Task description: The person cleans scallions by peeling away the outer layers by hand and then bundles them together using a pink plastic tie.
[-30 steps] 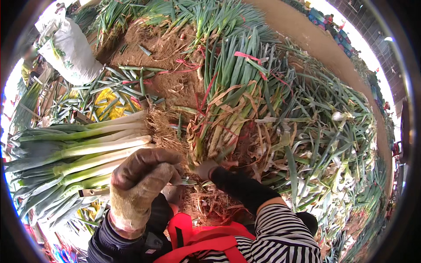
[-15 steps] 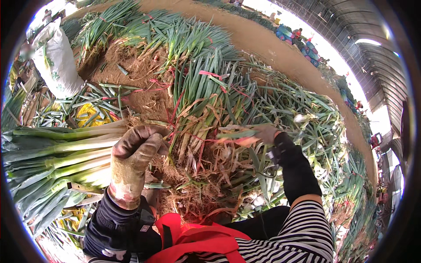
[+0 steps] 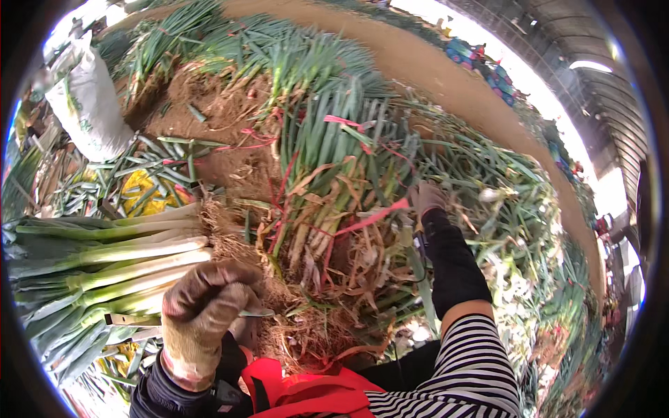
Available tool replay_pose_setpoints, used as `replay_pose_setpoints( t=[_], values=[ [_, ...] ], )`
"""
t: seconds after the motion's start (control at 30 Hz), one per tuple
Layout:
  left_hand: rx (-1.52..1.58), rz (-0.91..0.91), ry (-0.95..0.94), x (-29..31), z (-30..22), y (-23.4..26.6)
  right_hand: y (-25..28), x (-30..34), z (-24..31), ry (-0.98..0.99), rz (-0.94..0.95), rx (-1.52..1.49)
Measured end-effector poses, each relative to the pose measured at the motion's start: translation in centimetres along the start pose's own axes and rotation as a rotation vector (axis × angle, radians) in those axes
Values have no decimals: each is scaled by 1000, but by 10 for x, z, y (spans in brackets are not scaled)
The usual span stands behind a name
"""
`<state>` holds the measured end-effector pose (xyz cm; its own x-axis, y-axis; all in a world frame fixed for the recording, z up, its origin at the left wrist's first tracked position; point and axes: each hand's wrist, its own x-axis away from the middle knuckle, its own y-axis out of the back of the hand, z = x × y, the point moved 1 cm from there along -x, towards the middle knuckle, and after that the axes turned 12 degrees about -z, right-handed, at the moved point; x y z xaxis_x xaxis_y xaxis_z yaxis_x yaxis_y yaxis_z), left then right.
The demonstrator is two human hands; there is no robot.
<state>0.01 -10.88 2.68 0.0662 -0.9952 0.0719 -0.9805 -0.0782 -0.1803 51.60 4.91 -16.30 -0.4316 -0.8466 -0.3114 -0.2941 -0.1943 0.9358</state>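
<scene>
red tape [image 3: 373, 220] runs from the bunch [image 3: 313, 150] in front to the pinching right hand [image 3: 427, 198]. left hand [image 3: 205, 299] is curled up, can't tell around what. looks like untying; needs a steady pull.

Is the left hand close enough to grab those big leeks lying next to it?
Probably yes: the left hand is right beside the leeks, and nothing seems to block the way. It looks curled, though, so it might need to open first.
</scene>
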Motion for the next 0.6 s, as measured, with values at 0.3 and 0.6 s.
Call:
replay_pose_setpoints(
  t=[0.3,0.6],
  values=[
    [28,-75,230,-42,10,-1,-56,-71,167,-37,163,-382],
    [-81,-138,243,-71,25,-10,-87,-71,185,81,-199,-526]
  ],
)
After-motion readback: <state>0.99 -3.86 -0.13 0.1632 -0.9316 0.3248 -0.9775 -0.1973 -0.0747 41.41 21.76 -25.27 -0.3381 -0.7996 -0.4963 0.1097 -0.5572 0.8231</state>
